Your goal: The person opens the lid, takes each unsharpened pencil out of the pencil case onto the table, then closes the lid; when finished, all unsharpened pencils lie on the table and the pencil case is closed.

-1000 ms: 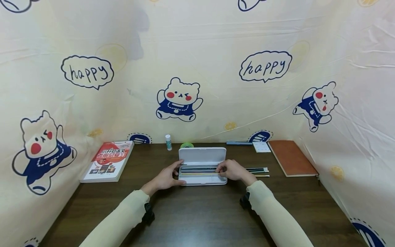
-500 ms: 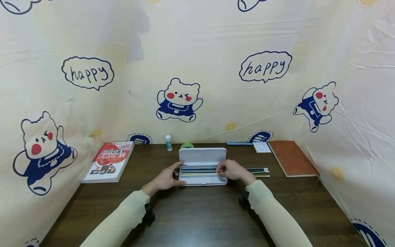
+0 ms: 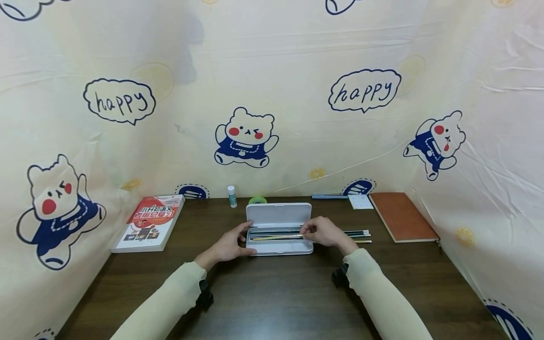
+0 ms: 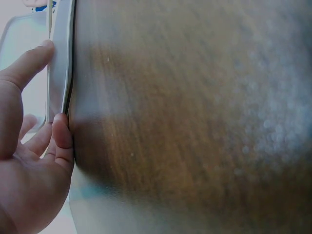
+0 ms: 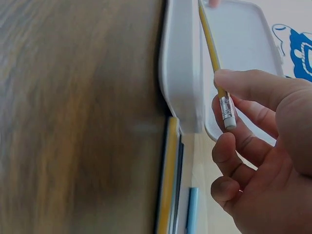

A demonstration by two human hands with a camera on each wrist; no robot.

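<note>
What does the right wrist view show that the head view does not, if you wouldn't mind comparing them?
Only the right wrist view: the white eraser and metal band at the end of the held pencil; fingers hide that end from the head camera.

Only the head view: the book, the glue stick, the green tape and the brown notebook.

Both: the right hand pinching the pencil, the open case, and other pencils on the table beside it.

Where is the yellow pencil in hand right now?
In the head view, the yellow pencil extends leftward over the open white case from the right hand, which pinches it.
</note>
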